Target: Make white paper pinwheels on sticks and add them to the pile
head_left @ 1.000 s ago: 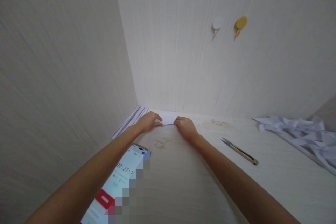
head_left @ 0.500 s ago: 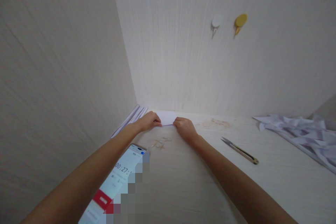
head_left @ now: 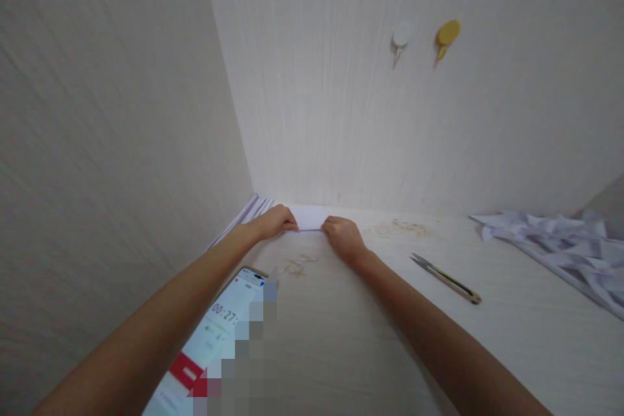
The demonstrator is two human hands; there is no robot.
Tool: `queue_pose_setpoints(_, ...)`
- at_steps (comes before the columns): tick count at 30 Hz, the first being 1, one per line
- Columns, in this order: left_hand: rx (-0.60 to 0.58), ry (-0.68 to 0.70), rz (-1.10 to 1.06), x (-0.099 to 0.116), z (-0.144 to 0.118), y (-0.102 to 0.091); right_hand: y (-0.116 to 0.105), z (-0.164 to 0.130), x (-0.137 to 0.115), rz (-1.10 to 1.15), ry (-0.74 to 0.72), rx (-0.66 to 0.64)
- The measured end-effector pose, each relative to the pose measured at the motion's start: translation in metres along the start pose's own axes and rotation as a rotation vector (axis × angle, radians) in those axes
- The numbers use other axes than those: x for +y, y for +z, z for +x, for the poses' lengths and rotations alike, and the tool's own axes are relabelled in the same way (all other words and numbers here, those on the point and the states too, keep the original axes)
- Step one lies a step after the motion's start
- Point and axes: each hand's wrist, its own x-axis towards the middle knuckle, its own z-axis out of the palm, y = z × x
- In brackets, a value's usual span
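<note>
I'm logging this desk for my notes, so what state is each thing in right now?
Left hand: pressing flat on the white paper.
Right hand: pressing on the same paper.
White paper: folded, flat on the desk.
Paper stack: lying along the left wall.
Phone: screen lit, timer showing.
Snips: lying untouched.
Folded papers: piled at the right.
Two hooks: empty.

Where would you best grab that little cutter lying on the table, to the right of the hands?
Probably around its yellowish handle end. The cutter lies flat on the table, slanted, with its pointed metal tips toward the right hand and the handle away to the right. Coming down from above at the handle end, fingers across its narrow width, keeps them off the sharp tips. Nothing crowds it.
</note>
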Motion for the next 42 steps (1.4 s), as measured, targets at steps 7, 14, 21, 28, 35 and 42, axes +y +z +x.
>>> queue_pose_setpoints(7,-0.023,-0.006,-0.020,0.003,-0.001,-0.002,0.005,0.001,0.002,-0.003,0.004,0.028)
queue_pose_setpoints(14,-0.038,-0.064,-0.033,-0.001,0.006,-0.003,0.007,0.002,0.003,0.003,0.009,0.044)
queue_pose_setpoints(21,-0.051,-0.105,0.003,-0.005,0.015,-0.004,0.010,0.003,0.004,0.007,0.025,0.065)
queue_pose_setpoints(28,-0.048,-0.126,-0.049,-0.006,0.015,-0.006,0.010,0.002,0.004,0.030,0.039,0.085)
queue_pose_setpoints(35,-0.075,-0.117,-0.102,-0.010,0.016,-0.007,0.010,0.002,0.004,0.038,0.043,0.078)
queue_pose_setpoints(42,-0.063,-0.058,-0.073,-0.011,0.013,-0.005,0.009,0.003,0.002,0.028,0.056,0.069)
